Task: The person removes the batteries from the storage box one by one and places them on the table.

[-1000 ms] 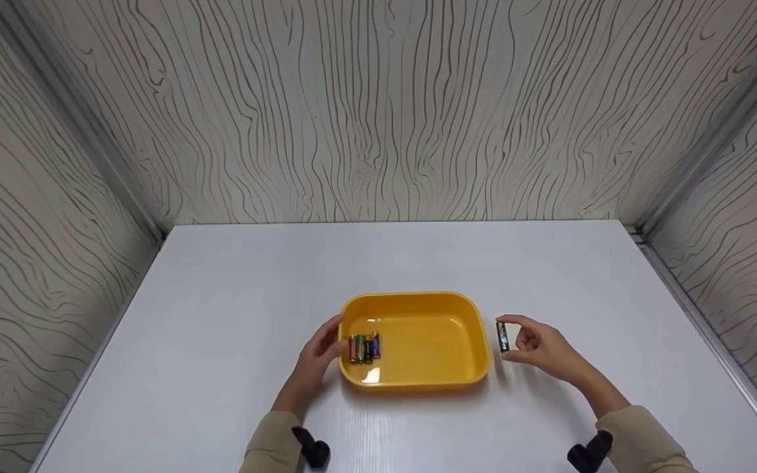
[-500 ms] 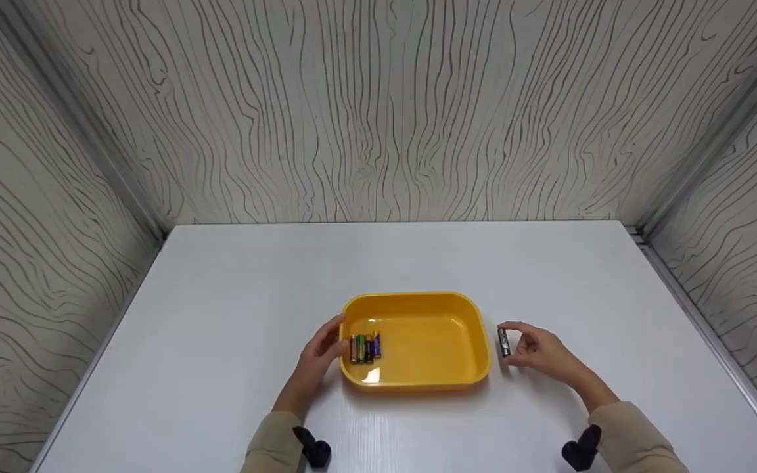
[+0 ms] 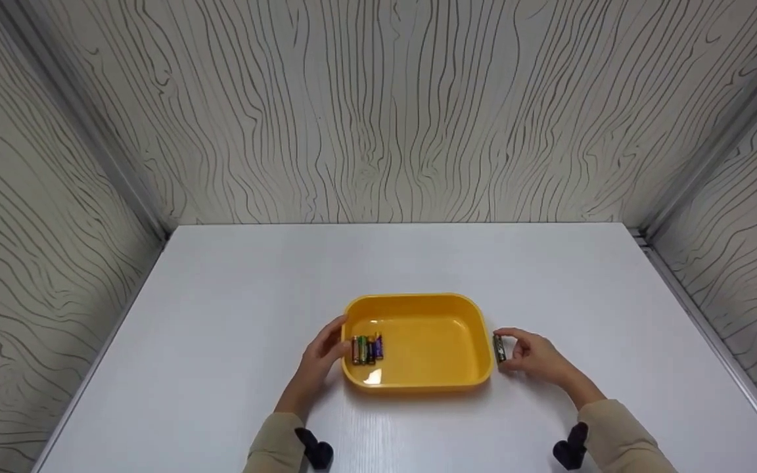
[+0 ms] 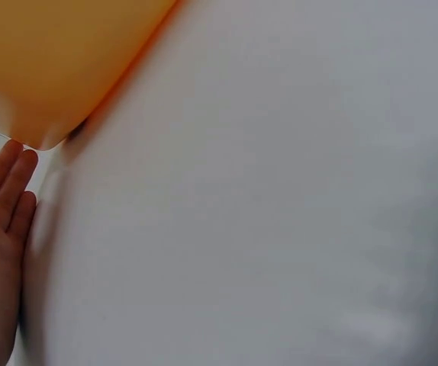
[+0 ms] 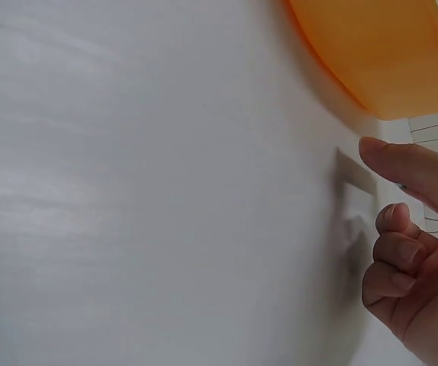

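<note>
Right hand: right hand pinches a single battery between thumb and forefinger, the other fingers curled behind; the battery stands roughly upright, just outside the right wall of the yellow tray, low over the table.
Battery held: dark body with a greenish band, very close to the tray wall; whether it touches the wall or the table cannot be told. The right wrist view shows the thumb and curled fingers near the tray's corner, but the battery itself is not visible there.
Left hand: left hand rests against the tray's left wall with straight, relaxed fingers, thumb at the rim; it holds nothing.
Tray contents: about 4 batteries lie side by side against the left side of the tray floor, green, orange and purple among them.
Tray position: near the middle of the white table, between the 2 hands.
Surroundings: wood-grain patterned walls enclose the table on 3 sides.
Sleeves: beige cuffs at both wrists.
</note>
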Tool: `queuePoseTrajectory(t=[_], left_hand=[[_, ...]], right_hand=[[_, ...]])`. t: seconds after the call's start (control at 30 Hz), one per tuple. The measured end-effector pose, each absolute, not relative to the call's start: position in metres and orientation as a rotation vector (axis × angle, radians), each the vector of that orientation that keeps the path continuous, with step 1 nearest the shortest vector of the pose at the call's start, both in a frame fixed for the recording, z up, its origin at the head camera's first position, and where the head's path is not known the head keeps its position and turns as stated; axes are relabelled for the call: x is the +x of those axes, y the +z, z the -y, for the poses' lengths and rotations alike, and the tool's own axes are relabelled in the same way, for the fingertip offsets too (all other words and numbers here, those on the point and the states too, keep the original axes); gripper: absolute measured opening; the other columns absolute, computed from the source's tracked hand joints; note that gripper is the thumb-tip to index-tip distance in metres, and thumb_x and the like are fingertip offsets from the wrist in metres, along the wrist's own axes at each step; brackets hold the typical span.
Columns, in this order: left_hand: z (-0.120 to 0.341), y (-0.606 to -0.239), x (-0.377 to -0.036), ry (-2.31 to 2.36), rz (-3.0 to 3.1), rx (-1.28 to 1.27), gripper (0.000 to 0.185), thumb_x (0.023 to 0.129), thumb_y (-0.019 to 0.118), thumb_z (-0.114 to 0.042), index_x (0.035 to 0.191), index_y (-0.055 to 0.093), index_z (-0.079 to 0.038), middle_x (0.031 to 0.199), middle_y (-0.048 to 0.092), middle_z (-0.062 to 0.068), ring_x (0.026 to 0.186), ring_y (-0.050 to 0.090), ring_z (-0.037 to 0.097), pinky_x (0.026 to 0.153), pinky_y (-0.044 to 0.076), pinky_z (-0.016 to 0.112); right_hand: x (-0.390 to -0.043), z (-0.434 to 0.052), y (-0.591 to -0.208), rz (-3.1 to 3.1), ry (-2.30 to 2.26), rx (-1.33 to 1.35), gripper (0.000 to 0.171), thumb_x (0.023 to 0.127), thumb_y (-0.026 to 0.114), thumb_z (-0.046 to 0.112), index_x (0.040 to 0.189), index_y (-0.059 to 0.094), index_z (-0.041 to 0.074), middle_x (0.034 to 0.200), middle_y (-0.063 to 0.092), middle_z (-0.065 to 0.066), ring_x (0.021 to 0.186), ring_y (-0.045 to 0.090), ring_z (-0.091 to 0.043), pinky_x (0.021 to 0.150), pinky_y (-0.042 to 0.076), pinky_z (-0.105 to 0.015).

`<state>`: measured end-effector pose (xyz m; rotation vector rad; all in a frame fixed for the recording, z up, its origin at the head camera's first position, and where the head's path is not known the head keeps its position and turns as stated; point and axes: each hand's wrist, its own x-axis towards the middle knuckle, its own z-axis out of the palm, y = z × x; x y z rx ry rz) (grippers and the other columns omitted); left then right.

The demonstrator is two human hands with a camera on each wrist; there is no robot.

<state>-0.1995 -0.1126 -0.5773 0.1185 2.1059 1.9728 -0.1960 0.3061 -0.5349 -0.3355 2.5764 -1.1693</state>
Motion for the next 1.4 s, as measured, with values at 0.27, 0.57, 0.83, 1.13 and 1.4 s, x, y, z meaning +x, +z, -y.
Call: queuePoseTrajectory(t=[0.27,0.57,0.83,1.13,1.4], left_hand=[[0.113,-0.578,-0.200,1.963,-2.126,0.138,0.056,0.094,0.058,-0.041,0.146,0.039,-0.031,0.158,0.034,0.000,0.149,0.028,0.026,0.123,0.022,0.050],[0.111,-0.577,-0.199,1.946,-2.163,0.106,0.055,0.094,0.059,-0.039,0.145,0.041,-0.029,0.155,0.040,0.001,0.145,0.035,0.026,0.122,0.025,0.051],[0.110,-0.576,-0.199,1.941,-2.161,0.082,0.053,0.094,0.058,-0.040,0.144,0.042,-0.033,0.156,0.039,-0.002,0.146,0.034,0.025,0.122,0.025,0.051],[0.111,-0.578,-0.200,1.944,-2.169,0.132,0.055,0.095,0.057,-0.040,0.146,0.039,-0.030,0.157,0.036,0.001,0.147,0.033,0.027,0.122,0.025,0.051],[0.111,-0.579,-0.200,1.955,-2.163,0.118,0.056,0.094,0.058,-0.040,0.146,0.040,-0.029,0.155,0.039,0.001,0.145,0.035,0.025,0.123,0.025,0.050]], right_hand=[[-0.196,-0.305,-0.536,-2.609,-1.121,-0.305,0.059,0.079,0.077,0.016,0.130,0.054,0.000,0.070,0.050,0.002,0.059,0.041,-0.003,0.055,0.037,-0.015],[-0.196,-0.303,-0.538,-2.605,-1.088,-0.270,0.060,0.077,0.077,0.010,0.131,0.053,0.000,0.067,0.048,0.003,0.058,0.041,-0.005,0.054,0.036,-0.016],[-0.195,-0.303,-0.537,-2.587,-1.105,-0.229,0.062,0.077,0.078,0.011,0.132,0.052,0.001,0.069,0.049,0.001,0.060,0.043,-0.008,0.054,0.036,-0.016],[-0.197,-0.306,-0.531,-2.548,-1.133,-0.255,0.068,0.077,0.078,0.015,0.136,0.048,0.000,0.070,0.050,0.002,0.060,0.044,-0.006,0.055,0.038,-0.015],[-0.202,-0.304,-0.509,-2.612,-1.160,-0.325,0.062,0.081,0.077,0.019,0.133,0.051,-0.002,0.073,0.050,0.002,0.061,0.041,-0.002,0.055,0.039,-0.014]])
